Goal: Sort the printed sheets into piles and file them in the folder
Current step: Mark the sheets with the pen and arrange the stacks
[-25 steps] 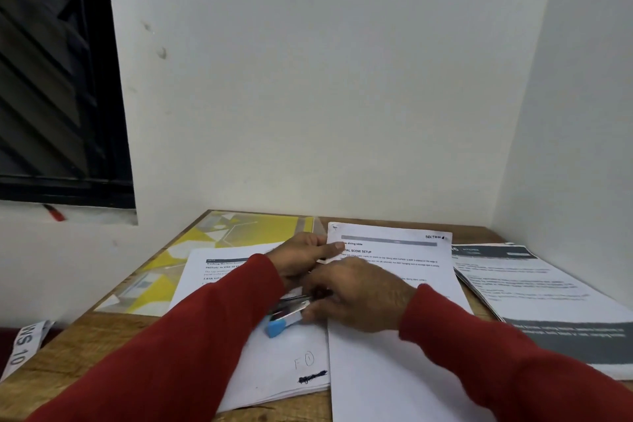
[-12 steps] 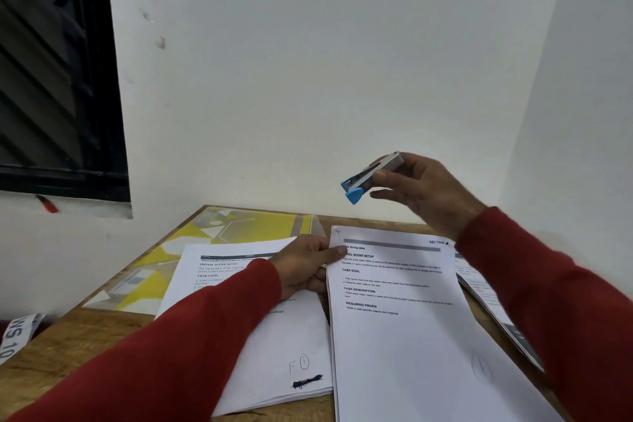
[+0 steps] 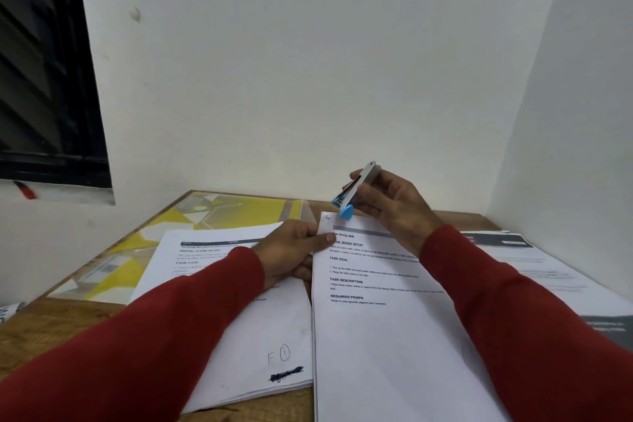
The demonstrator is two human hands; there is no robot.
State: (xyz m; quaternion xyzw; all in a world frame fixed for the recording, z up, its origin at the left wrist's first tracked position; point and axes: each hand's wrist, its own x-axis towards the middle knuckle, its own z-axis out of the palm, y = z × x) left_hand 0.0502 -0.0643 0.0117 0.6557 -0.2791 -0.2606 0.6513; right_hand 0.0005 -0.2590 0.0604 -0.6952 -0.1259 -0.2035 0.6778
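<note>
Two piles of printed sheets lie side by side on a wooden table [image 3: 51, 325]. The left pile [image 3: 260, 346] carries a handwritten "F 1" near its bottom. The middle pile [image 3: 383, 346] has bold headings. My left hand [image 3: 294, 250] rests between them, its thumb pressing the top left corner of the middle pile. My right hand [image 3: 390, 205] grips a small silver stapler with blue ends [image 3: 356, 190], tilted just above that same corner. A yellow patterned folder [image 3: 212, 216] lies flat at the back left, partly under the left pile.
A third stack of printed sheets with dark grey bands [image 3: 534, 267] lies at the right, against the side wall. White walls close the table at the back and right. A dark window [image 3: 44, 79] is at the upper left. A printed paper strip [image 3: 10, 310] hangs at the left edge.
One second ago both hands were down at the stapler on the sheets. My right hand lifted the stapler high, then lowered it toward the middle pile's top left corner. My left hand stayed put.
</note>
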